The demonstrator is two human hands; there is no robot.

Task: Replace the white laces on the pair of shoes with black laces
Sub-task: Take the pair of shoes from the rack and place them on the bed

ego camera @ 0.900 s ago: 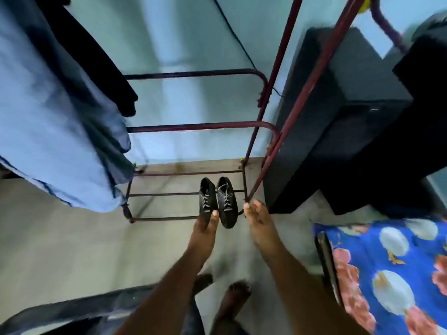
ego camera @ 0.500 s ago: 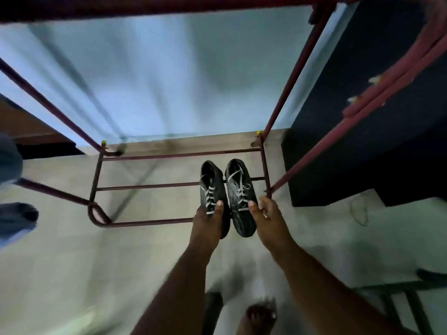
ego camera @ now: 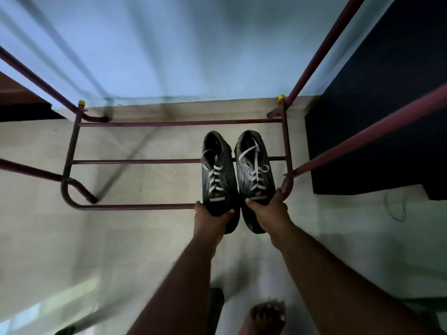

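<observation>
Landmark: we are taking the maroon metal rack on the floor as our reference; everything below is placed against it.
Left shoe: it is lying across the rack's low bars toward the rack's right end, toe pointing at us and overhanging the front bar.
Left hand: we are curling it around the left shoe's toe, thumb on the inner side, fingers wrapping under.
Right shoe: it is sitting just beside the left shoe, hard against the rack's right upright.
Right hand: we are gripping the right shoe's toe, fingers spreading over its top and outer edge, close to the rack's corner.
White laces: they are threading both shoes, loose ends trailing toward the heels near the middle bar.
Black laces: we are not seeing any near the rack.
Step, as we judge it: we are fetching the pair off the rack before any unlacing.
Risk: a trailing lace end could be snagging on the middle bar as we pull; a toe-only grip could be letting a heel drop between the bars; our right knuckles could be scraping the upright.
Count: two shoes, two hands, one rack with three low crossbars, one bare foot near the picture's bottom edge.
</observation>
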